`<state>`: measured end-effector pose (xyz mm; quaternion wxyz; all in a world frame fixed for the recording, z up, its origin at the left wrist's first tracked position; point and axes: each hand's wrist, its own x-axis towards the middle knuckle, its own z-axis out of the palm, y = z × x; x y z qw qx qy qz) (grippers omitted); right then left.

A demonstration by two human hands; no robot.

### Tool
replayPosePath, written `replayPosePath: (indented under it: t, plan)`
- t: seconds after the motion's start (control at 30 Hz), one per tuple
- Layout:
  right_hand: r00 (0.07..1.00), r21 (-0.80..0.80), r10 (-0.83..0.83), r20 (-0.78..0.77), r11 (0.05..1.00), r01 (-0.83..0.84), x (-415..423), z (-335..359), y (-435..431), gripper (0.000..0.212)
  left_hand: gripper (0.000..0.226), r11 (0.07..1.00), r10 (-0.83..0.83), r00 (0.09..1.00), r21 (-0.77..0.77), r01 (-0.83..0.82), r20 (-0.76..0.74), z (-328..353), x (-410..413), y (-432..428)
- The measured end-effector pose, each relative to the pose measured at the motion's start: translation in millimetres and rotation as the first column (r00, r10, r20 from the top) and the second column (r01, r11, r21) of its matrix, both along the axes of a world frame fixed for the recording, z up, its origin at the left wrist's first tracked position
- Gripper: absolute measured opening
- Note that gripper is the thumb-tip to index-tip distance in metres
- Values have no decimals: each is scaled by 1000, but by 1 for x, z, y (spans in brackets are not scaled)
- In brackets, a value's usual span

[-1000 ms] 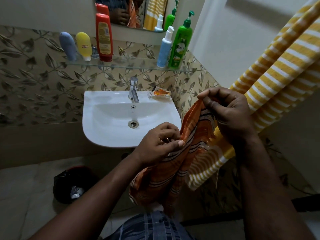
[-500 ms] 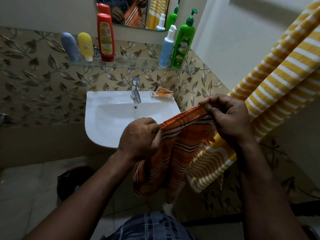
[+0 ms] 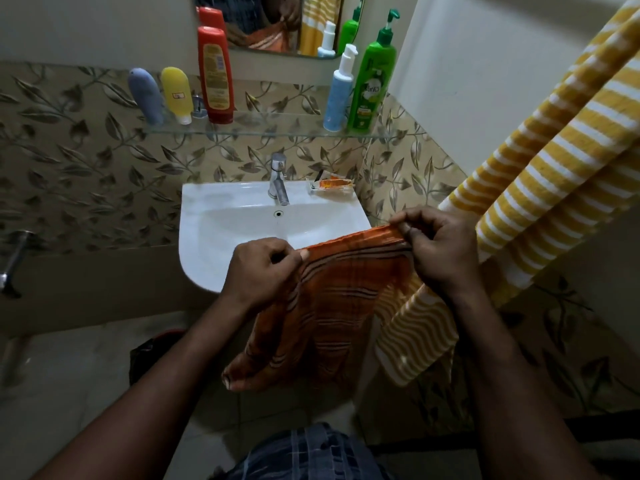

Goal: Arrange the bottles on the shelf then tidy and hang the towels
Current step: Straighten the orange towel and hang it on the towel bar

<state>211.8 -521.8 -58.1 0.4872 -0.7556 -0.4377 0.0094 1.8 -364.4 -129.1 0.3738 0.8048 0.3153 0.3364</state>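
A person stands at a small white sink [image 3: 221,223] in a bathroom, seen from their own head looking down. Both hands hold an orange striped towel [image 3: 339,306] stretched out in front of the sink, just below its front rim. The left hand [image 3: 263,271] pinches the towel's top edge at the left corner, thumb and curled fingers closed on the cloth. The right hand [image 3: 440,247] grasps the same edge at the right corner, fingers curled over it. The rest of the towel hangs down between the forearms in loose folds.

A yellow-and-white striped towel [image 3: 554,161] hangs on the right, running from the upper corner down behind the right wrist (what it hangs from lies outside the view).

Above the sink, a glass shelf [image 3: 277,128] carries five bottles, all upright. At the left stand a grey-blue tube [image 3: 145,95], a yellow tube [image 3: 177,93] and a tall red bottle [image 3: 214,74], close together. At the right stand a blue pump bottle [image 3: 339,95] and a green pump bottle [image 3: 372,77], side by side. A mirror [image 3: 263,22] above the shelf reflects the bottles and towels. A chrome tap [image 3: 278,178] sits at the back of the sink.
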Motion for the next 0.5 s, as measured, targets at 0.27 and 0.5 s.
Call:
replayPosePath:
  t: [0.27,0.5]
  plan:
    - [998,-39,-57,10,998,58,4,-22,-2,25,32,998,45,998,42,-47,51,4,-4,0]
    - [995,31,-73,-68,997,75,6,-24,-6,21,33,995,38,999,96,-41,38,11,-12,10]
